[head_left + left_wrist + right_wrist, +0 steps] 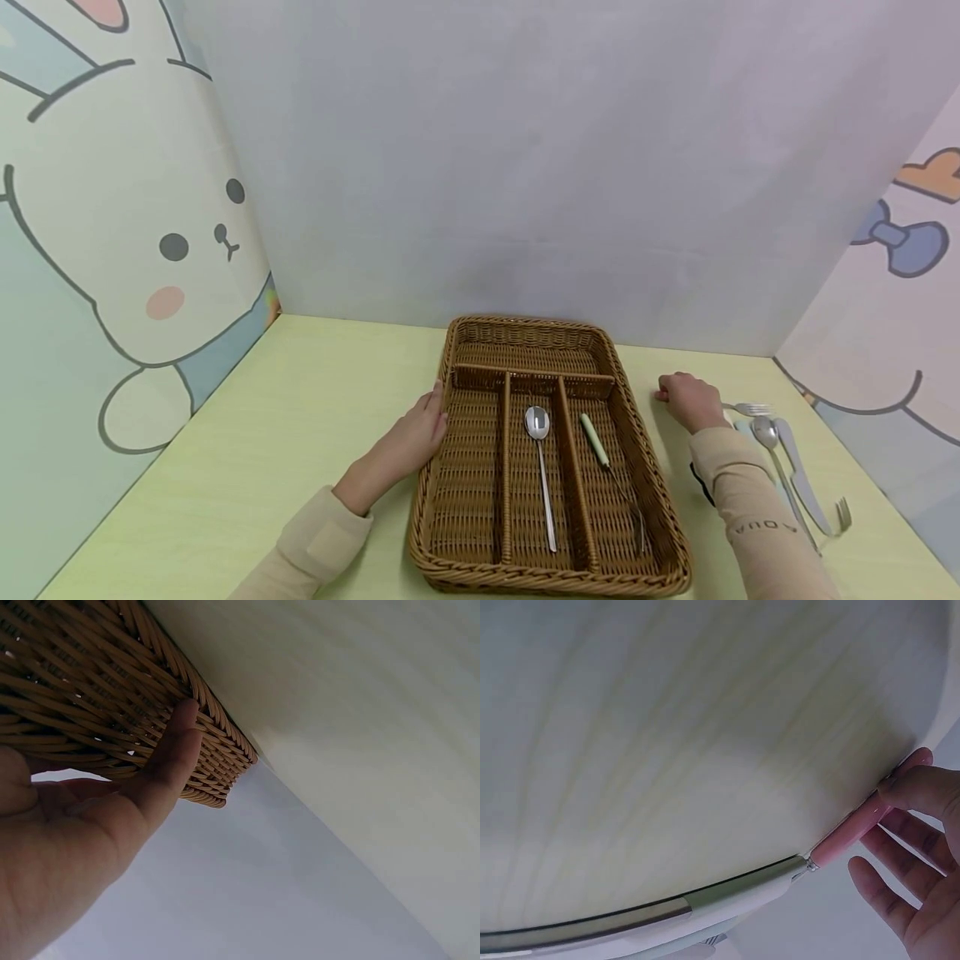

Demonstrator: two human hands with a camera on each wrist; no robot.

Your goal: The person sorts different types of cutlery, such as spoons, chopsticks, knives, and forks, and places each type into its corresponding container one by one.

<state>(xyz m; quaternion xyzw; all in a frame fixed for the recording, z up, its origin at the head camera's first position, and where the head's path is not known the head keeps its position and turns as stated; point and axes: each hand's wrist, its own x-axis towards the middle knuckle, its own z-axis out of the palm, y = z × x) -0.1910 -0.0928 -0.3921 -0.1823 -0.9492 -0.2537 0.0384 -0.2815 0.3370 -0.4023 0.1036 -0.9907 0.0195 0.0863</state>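
Apparently partway: a long silver spoon (542,457) and a green-handled utensil (595,439) lie inside the brown wicker tray (467,467). The left hand (405,437) rests straight-fingered against its side; the right hand (692,402) pinches a pink-handled fork (855,832); other cutlery (801,479) remains outside.

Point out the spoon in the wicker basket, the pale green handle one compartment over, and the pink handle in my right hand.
Spoon (544,480), head view: on its stem, near the middle.
Pale green handle (595,440), head view: about halfway along.
Pink handle (852,833), right wrist view: its uncovered middle stretch.
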